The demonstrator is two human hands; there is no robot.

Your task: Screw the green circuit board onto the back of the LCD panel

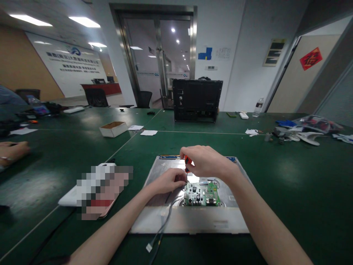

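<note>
A screwdriver (188,162) with a red and black handle stands upright in my right hand (202,158), fingers wrapped round the handle. Its shaft points down at the upper left corner of a green circuit board (202,194). Beside the tip, my left hand (172,180) has its thumb and fingers pinched together; what lies between them, if anything, is hidden. Under both hands lies a flat silver display panel (190,221), which carries the board. Dark cables (168,217) run from the board's left side over the panel's front edge, and one ends in a white connector (149,247).
Left of the panel lie a white object (68,197) and a pink phone-like object (110,206), partly blurred out. Farther back are an open box (113,129) and a black monitor housing (198,99). Clutter (300,134) lies at right. Another person's hand (13,151) rests at far left.
</note>
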